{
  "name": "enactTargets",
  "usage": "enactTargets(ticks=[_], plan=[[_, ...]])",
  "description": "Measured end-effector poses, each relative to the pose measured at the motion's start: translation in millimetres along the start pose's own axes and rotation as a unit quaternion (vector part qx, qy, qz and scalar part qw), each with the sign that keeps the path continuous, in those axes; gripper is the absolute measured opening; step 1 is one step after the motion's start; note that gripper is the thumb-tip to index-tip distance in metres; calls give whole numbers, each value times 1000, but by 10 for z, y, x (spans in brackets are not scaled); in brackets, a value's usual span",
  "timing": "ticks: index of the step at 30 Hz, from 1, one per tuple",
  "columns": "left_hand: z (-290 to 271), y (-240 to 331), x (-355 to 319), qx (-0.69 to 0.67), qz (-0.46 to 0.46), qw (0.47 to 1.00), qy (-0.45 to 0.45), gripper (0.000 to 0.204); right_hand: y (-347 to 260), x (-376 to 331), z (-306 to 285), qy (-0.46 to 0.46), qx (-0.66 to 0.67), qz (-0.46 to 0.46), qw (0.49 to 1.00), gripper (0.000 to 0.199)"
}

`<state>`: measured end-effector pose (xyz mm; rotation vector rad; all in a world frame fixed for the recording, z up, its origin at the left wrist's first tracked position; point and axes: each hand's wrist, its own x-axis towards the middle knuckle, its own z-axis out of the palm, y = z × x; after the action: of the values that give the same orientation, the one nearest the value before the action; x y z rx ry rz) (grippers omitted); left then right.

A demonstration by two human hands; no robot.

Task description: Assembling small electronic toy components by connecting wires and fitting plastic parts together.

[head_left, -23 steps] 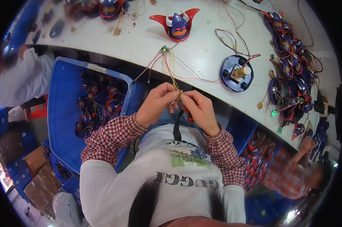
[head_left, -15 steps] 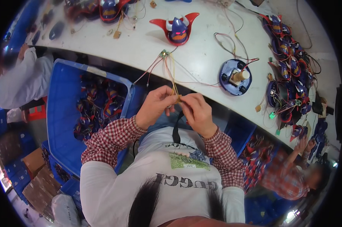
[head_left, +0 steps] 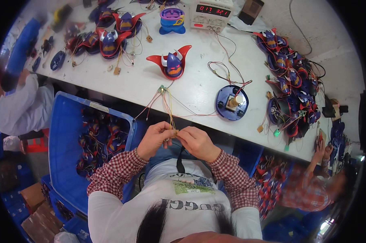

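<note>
Pinching the wires between both hands, left hand and right hand keep fingers clamped together, so the strands run taut up to the desk.

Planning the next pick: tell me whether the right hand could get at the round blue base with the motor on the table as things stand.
Probably yes. The round blue base lies on the white table just ahead of the right hand, with only thin wires between, but that hand is pinching wire ends with the left hand.

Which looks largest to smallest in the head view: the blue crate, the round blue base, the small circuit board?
1. blue crate
2. round blue base
3. small circuit board

The crate lies nearer the camera, but the gaps are plain.
</note>
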<state>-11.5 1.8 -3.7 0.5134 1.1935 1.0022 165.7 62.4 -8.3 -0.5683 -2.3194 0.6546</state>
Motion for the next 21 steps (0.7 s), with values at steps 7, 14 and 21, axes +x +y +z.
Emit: enactTargets(ticks=[7,14,21], plan=[[41,25,16,-20,-7,1000,-8,4,-6,-17,-17,10,-12,-5,1000,15],[103,46,28,-28,-19,999,-8,5,-13,-55,-58,15,-14,2,1000,18],[137,19,54,-27,-24,999,-11,7,17,-125,-60,30,-11,2,999,20]])
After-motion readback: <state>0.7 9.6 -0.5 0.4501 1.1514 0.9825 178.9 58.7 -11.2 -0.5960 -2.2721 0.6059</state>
